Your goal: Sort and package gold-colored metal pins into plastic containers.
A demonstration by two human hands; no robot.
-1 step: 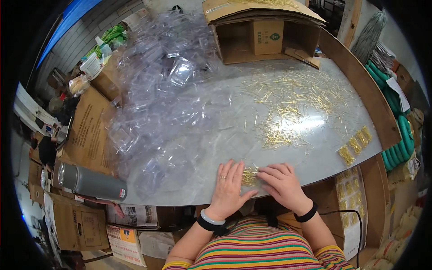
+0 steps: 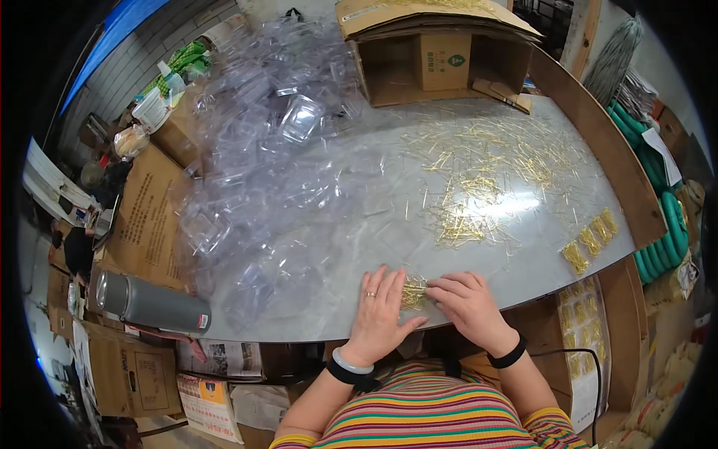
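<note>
Barely moved, the left hand point(image 2: 378, 314), fingers extended, and bent right hand point(image 2: 471, 308), grip unclear, flank gold pins point(image 2: 413, 295).

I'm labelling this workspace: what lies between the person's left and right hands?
A bunch of gold-coloured wire pieces lies between the left hand and the right hand, in the head view.

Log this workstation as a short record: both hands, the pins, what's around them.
Left hand: palm down, left of the small pin bunch
Right hand: fingertips at the bunch's right side
Loose pins: gold, scattered over the table, right of centre
Plastic cases: clear, heaped on the left
Bottle: grey, near left corner
Carton: open-fronted, far edge
</note>
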